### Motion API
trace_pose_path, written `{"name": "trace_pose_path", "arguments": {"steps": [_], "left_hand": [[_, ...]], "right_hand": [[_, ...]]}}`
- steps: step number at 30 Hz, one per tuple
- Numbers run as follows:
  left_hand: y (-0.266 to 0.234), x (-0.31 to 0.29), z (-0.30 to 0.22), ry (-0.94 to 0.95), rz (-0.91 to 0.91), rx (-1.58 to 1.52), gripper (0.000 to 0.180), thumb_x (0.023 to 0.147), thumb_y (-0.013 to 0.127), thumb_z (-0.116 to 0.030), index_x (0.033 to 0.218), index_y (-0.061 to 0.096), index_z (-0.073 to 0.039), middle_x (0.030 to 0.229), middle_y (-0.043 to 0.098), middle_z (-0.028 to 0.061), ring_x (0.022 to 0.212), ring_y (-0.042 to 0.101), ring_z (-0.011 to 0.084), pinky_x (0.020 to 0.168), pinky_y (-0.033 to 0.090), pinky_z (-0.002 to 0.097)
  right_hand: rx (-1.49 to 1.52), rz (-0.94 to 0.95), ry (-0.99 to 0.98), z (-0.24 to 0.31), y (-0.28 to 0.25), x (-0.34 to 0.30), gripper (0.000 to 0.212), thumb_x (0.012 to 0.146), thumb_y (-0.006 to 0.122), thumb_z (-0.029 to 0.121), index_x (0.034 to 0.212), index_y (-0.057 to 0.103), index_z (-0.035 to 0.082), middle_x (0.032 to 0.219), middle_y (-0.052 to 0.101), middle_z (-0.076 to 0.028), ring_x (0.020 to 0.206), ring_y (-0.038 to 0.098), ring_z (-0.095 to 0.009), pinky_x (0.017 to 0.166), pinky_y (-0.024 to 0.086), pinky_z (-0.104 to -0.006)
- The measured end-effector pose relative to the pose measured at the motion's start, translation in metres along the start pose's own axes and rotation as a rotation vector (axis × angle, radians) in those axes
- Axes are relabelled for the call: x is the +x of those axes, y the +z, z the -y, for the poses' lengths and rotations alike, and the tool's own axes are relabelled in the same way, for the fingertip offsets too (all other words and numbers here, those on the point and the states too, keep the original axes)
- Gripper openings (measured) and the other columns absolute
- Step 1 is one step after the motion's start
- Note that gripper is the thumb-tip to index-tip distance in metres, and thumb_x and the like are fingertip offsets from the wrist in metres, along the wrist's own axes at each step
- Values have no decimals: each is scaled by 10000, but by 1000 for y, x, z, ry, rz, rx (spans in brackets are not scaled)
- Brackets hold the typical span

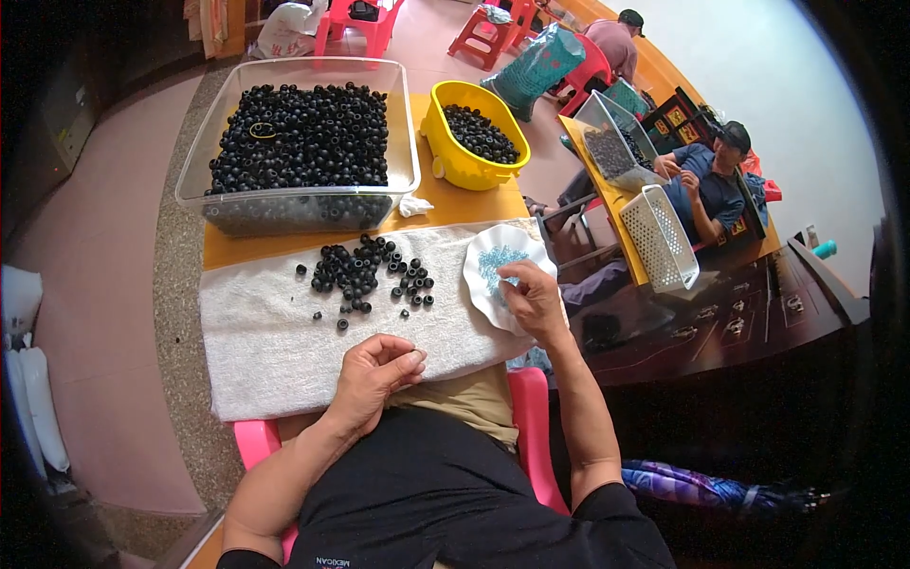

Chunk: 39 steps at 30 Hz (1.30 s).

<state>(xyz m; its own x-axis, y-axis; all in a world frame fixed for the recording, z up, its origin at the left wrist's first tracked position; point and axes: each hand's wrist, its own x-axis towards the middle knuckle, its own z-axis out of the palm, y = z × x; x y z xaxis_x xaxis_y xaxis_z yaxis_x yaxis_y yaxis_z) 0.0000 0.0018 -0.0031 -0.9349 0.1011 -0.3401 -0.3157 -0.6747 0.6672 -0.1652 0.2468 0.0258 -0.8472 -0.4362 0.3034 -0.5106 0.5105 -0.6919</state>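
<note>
Beads [349, 270] on towel [256, 332], left hand [379, 375] nearby, right hand [533, 302] over dish [481, 296]

Black beads [350, 272] scattered, blue pieces [491, 262] dished

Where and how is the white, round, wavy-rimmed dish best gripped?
Probably pinch the white, round, wavy-rimmed dish by its left rim, from the left: that edge shows bare, while the right grip partly covers the right side. Keep level; small light-blue pieces lie inside.

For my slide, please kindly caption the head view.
Right hand over a white dish of small blue pieces, left hand near loose black beads on a white towel.
</note>
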Motion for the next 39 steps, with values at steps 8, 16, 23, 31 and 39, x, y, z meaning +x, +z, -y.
{"name": "trace_pose_path", "arguments": {"steps": [8,16,23,31,39], "left_hand": [[0,0,1,4,-10,-1,119,894,681,-95,981,606,-68,934,692,67,809,660,125,730,560,268],[1,-1,0,-4,3,9,137,895,676,-90,1003,595,-66,946,690,71,830,658,130,748,559,275],[3,-2,-1,-6,-5,19,133,896,668,-78,1005,595,-59,964,684,80,840,654,134,755,560,281],[4,-1,-2,5,-9,-18,140,885,683,-69,1004,627,-19,915,681,62,810,646,109,739,544,241],[-5,1,2,20,61,33,165,894,652,-37,1048,602,-6,964,677,89,852,661,139,777,564,274]], "right_hand": [[-36,-53,-42,-2,4,2,157,868,619,-39,1021,638,-9,907,625,-63,646,545,-83,590,445,-216],[-90,-60,-91,-5,2,-4,84,941,577,29,1005,618,-6,863,610,-59,600,577,-92,498,450,-226],[201,-9,141,8,11,-16,107,950,573,31,1029,611,-30,848,601,-36,678,604,-87,625,525,-229],[588,303,217,60,40,-44,144,928,539,-65,1058,598,-73,990,595,-99,873,656,-179,804,569,-301],[822,383,278,83,64,-52,107,945,575,20,985,642,-52,918,607,-45,811,608,-97,705,481,-212]]}}
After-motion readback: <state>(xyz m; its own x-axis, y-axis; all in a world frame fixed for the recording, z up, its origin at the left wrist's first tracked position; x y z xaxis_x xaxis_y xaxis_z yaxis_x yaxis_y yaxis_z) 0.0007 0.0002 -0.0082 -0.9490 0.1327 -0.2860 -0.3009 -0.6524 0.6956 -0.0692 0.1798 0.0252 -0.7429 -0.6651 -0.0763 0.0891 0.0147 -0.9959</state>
